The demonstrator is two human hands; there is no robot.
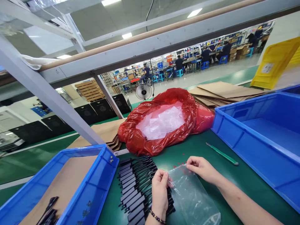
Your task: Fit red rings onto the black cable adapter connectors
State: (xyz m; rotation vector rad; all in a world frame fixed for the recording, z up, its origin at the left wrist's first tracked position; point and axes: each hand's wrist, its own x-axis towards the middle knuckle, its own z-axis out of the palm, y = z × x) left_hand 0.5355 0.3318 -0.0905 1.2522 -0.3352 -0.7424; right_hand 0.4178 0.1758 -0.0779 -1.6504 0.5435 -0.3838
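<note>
A clear plastic bag [195, 197] hangs flat between my two hands above the green table. My left hand [160, 187], with a beaded bracelet at the wrist, pinches the bag's upper left corner. At its upper right corner, my right hand [201, 168] has thumb and fingers closed on the edge. Left of the bag lies a row of black rectangular devices with cables [133, 197], partly hidden behind my left hand. Small red bits [183, 154] are scattered on the table near the bag's top edge.
A red plastic sack [140, 147] holding clear bags sits ahead. Blue bins stand left [105, 168] and right [253, 153]; the left one contains cardboard and black items. A green cutter [222, 153] lies by the right bin. A sloping metal frame [63, 103] rises at left. People sit far off.
</note>
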